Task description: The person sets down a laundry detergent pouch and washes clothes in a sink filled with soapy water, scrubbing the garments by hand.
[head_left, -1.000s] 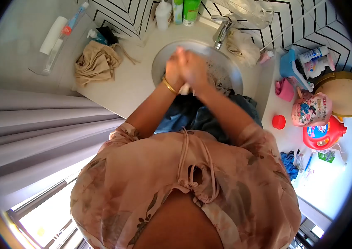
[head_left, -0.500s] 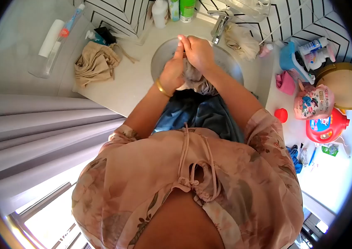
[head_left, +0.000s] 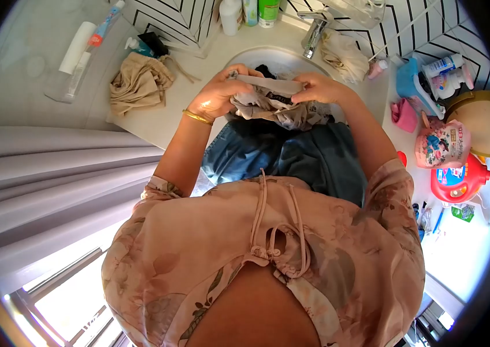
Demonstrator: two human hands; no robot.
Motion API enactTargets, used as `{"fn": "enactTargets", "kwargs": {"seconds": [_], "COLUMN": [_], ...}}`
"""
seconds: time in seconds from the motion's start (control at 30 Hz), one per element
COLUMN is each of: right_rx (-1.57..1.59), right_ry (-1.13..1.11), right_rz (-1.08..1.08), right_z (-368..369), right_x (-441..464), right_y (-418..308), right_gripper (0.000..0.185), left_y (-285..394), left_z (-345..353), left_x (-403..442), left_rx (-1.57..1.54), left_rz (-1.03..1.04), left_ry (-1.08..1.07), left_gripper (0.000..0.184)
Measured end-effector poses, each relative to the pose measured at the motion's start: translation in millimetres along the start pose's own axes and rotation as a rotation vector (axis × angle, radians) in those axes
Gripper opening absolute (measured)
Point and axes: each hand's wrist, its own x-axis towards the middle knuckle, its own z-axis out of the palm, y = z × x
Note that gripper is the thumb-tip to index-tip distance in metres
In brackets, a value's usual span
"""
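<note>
Over the front of the round sink (head_left: 245,58), a greyish-beige garment (head_left: 277,110) is stretched sideways between my hands, with a flat band along its top and a dark patch inside. My left hand (head_left: 217,95), a gold bangle at its wrist, is closed on the garment's left end. At the other end, my right hand (head_left: 319,89) pinches the band between thumb and fingers. Dark cloth (head_left: 264,72) shows in the sink behind the garment. Blue jeans or similar blue cloth (head_left: 251,150) lies below it, between the sink and my body.
A faucet (head_left: 314,37) rises behind the sink, with bottles (head_left: 230,17) to its left. Crumpled tan cloth (head_left: 138,84) lies left, pale cloth (head_left: 343,55) right. A blue basket (head_left: 409,81), a pink pouch (head_left: 444,144) and a red detergent jug (head_left: 459,179) stand at the right.
My hands were together over the sink, squeezing the bunched garment. They have moved apart and slightly toward my body, and the garment is now spread between them.
</note>
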Motion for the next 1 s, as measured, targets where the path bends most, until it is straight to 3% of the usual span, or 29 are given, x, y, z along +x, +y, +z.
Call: {"fn": "enactTargets", "kwargs": {"seconds": [0.07,0.17,0.23,0.3,0.33,0.4,0.47,0.5,0.6,0.63,0.67,0.73,0.77,0.83,0.87,0.9,0.93,0.97,1.0], "right_rx": [0.312,1.051,0.710,-0.239,-0.175,-0.454,-0.337,-0.254,-0.277,-0.272,-0.270,-0.273,-0.326,-0.521,-0.605,-0.683,-0.584,-0.485,-0.383], "right_ry": [0.057,0.572,0.736,0.952,0.735,0.573,0.793,0.885,0.885,0.861,0.855,0.860,0.894,0.901,0.893,0.880,0.873,0.864,0.843], "right_rz": [0.150,-0.131,0.227,-0.247,-0.261,-0.177,0.134,0.312,0.319,0.329,0.337,0.350,0.302,0.183,0.123,0.067,0.183,0.301,0.420], "right_z": [-4,25,44,89,106,100,66,64,42,48,49,45,52,80,106,122,104,67,50], "right_x": [-2,6,11,30,28,49,63,62,68,68,68,68,66,65,63,61,64,67,67], "right_y": [14,-20,-59,-73,-94,-53,-50,-50,-50,-49,-49,-48,-48,-53,-56,-57,-57,-58,-57], "right_gripper": [0.028,0.022,0.023,0.022,0.022,0.022,0.022,0.023,0.026,0.027,0.027,0.029,0.029,0.029,0.029,0.029,0.027,0.026,0.025], "left_y": [5,-18,-41,-80,-84,-89,-81,-83,-84,-85,-90,-68,-71,-98,-100,-95,-89,-77,-76], "left_z": [-2,-14,-20,-39,-29,1,19,14,-12,-6,4,40,31,-44,-55,-42,-19,20,37], "left_x": [-3,14,32,51,54,55,54,55,67,63,59,61,62,92,93,85,76,64,62], "left_rx": [-0.115,-0.272,-0.354,-0.501,-0.506,-0.457,-0.449,-0.482,-0.645,-0.657,-0.606,-0.368,-0.383,-0.590,-0.659,-0.662,-0.622,-0.494,-0.430], "left_rz": [-0.037,0.010,-0.044,-0.047,-0.034,-0.042,-0.003,0.032,0.222,0.238,0.252,0.007,0.005,0.164,0.154,0.140,0.104,0.013,-0.048], "left_ry": [0.057,0.134,0.162,0.220,0.234,0.319,0.339,0.280,-0.259,-0.278,-0.082,0.476,0.427,-0.263,-0.476,-0.378,-0.150,0.219,0.391], "left_gripper": [0.013,0.016,0.018,0.026,0.027,0.029,0.030,0.031,0.034,0.036,0.037,0.036,0.033,0.030,0.030,0.029,0.029,0.029,0.029]}}
